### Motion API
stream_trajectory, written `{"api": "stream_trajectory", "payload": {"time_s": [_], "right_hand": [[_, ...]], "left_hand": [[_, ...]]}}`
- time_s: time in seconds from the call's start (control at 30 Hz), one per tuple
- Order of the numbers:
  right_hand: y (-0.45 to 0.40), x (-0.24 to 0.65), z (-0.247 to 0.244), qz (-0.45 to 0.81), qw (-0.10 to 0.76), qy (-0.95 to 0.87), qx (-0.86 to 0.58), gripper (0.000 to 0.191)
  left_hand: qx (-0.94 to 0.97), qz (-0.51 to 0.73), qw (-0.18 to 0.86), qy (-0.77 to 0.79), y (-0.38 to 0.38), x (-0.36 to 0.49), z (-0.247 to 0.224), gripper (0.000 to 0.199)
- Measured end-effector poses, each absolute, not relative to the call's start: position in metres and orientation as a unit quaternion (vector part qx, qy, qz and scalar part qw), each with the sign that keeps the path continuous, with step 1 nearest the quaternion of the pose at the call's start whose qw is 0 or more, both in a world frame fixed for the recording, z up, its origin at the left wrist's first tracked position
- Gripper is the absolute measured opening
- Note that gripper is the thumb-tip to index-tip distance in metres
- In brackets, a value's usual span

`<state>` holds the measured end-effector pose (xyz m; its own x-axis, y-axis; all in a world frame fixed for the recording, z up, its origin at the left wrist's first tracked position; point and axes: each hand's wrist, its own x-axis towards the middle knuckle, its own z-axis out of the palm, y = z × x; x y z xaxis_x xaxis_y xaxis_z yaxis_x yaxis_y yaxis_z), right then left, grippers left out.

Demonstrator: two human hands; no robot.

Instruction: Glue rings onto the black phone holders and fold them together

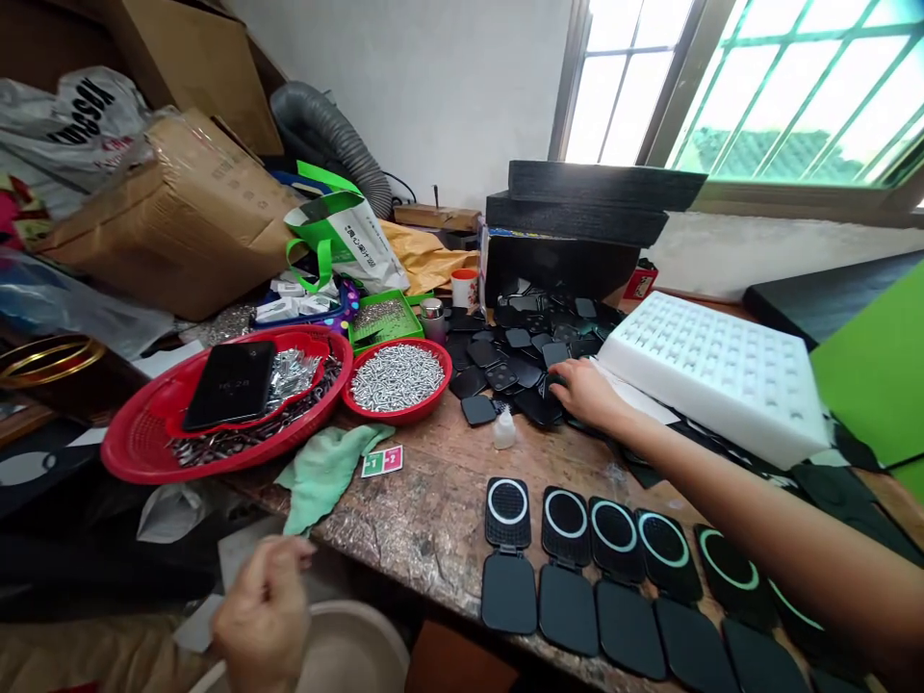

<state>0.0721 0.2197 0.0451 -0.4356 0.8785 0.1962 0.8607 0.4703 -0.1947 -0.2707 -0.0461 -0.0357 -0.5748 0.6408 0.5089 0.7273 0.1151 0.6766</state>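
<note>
My right hand (583,393) reaches across the table into a pile of black square plates (520,339). Its fingers are bent around the edge of a black plate, partly hidden by the hand. Down at the lower left, my left hand (261,616) is closed with curled fingers, off the table's front edge; whatever it may hold is hidden. A row of hinged black folding stands (509,592) lies opened flat along the front, each with a pale ring (507,501) on its upper half. Close to the pile stands a small translucent dropper bottle (503,430).
A red basket (137,448) holds dark metal parts and a black phone (229,385). Beside it are a red bowl of silver pins (398,378) and a green cloth (324,472). A white foam tray (714,371) lies at right. Below my left hand is a pale bucket (361,645).
</note>
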Motion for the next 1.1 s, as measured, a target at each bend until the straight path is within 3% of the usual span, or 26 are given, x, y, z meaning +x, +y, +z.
{"api": "stream_trajectory", "payload": {"time_s": [0.1, 0.3, 0.4, 0.6, 0.83, 1.0, 1.1], "right_hand": [[0.235, 0.051, 0.038, 0.000, 0.106, -0.852, -0.512, 0.037], [0.238, 0.036, 0.028, -0.016, 0.055, -0.878, -0.475, 0.021], [0.226, 0.044, 0.031, -0.010, 0.063, -0.888, -0.456, 0.026], [0.181, 0.102, 0.046, 0.004, 0.098, -0.902, -0.420, 0.024], [0.165, 0.188, 0.030, -0.134, 0.106, -0.847, -0.503, 0.025], [0.170, 0.202, 0.023, -0.073, 0.172, -0.835, -0.518, 0.031], [0.161, 0.198, 0.035, -0.043, 0.285, -0.812, -0.508, 0.030]], "left_hand": [[-0.597, -0.467, 0.051, -0.650, -0.019, -0.222, -0.020, 0.015], [-0.713, -0.368, -0.032, -0.596, 0.024, -0.191, -0.028, 0.026], [-0.723, -0.345, -0.039, -0.597, 0.030, -0.189, -0.042, 0.025], [-0.723, -0.364, -0.020, -0.586, 0.030, -0.189, -0.049, 0.021], [-0.729, -0.364, 0.015, -0.580, 0.037, -0.191, -0.052, 0.020], [-0.735, -0.366, 0.046, -0.568, 0.041, -0.194, -0.053, 0.022], [-0.733, -0.367, 0.049, -0.570, 0.042, -0.194, -0.051, 0.022]]}}
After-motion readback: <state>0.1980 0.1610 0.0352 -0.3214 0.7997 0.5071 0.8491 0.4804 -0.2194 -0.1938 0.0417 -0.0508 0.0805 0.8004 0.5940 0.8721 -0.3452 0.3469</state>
